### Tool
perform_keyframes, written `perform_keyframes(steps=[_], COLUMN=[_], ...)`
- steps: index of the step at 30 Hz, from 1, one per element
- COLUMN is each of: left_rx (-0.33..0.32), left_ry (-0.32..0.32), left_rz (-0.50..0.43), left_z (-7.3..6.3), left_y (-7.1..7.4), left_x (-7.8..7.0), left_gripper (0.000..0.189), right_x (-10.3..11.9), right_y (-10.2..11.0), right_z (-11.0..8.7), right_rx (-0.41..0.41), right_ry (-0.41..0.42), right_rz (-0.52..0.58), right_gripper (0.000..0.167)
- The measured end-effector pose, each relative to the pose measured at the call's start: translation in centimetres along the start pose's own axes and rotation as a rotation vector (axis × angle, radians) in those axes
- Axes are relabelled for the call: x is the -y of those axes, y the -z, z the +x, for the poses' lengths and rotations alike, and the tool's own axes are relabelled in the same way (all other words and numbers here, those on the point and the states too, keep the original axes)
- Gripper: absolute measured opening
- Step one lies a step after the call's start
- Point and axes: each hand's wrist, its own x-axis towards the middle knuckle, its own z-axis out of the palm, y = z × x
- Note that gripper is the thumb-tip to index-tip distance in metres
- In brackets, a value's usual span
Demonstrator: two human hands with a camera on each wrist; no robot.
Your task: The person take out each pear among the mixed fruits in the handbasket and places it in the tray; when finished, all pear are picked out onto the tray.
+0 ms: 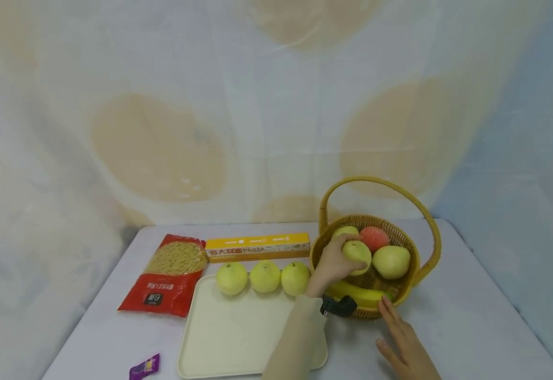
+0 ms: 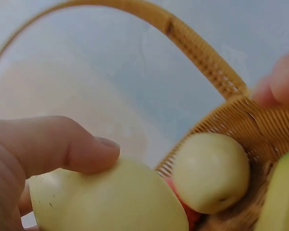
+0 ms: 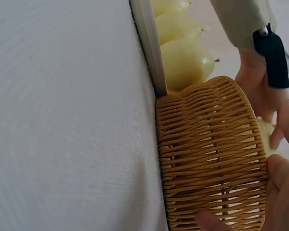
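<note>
My left hand (image 1: pixel 335 261) holds a round yellow-green pear (image 2: pixel 111 199) over the wicker basket (image 1: pixel 414 269), with the thumb on top of the fruit. Inside the basket are another yellow-green pear (image 1: pixel 345 231), a red peach-like fruit (image 1: pixel 374 238), a pale yellow-green fruit (image 1: pixel 391 262) and a banana (image 1: pixel 359 293) along the near side. My right hand (image 1: pixel 405 340) has its fingers extended, fingertips at the basket's near rim by the banana's green end. In the right wrist view, its thumb overlaps the woven wall.
Left of the basket lies a cream tray (image 1: pixel 238 338) with three yellow-green pears (image 1: pixel 265 276) along its far edge. Behind it is a yellow pasta box (image 1: pixel 257 247). A red pasta bag (image 1: pixel 167 277) lies at the left, a small purple packet (image 1: pixel 144 367) nearer the front. The basket's tall handle (image 1: pixel 385 182) arches upward.
</note>
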Motion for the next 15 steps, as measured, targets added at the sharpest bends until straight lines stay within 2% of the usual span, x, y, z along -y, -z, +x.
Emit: perform_keyframes(steps=[7, 12, 15], left_rx=[-0.011, -0.010, -0.011], left_ry=[-0.098, -0.090, -0.087], left_rz=[-0.006, -0.073, -0.093], left_z=[-2.2, -3.3, -3.6], left_y=[3.1, 4.8, 5.2], left_x=[-1.1, -1.8, -1.8], left_gripper=[0.056, 0.058, 0.058], right_x=[-0.2, 0.1, 0.4], right_y=[0.0, 0.2, 0.4], right_z=[0.0, 0.0, 0.0], right_rx=[-0.017, -0.007, 0.008], right_ry=[0.053, 0.026, 0.001], right_rz=[0.009, 0.020, 0.027], right_gripper=[0.079, 0.077, 0.076])
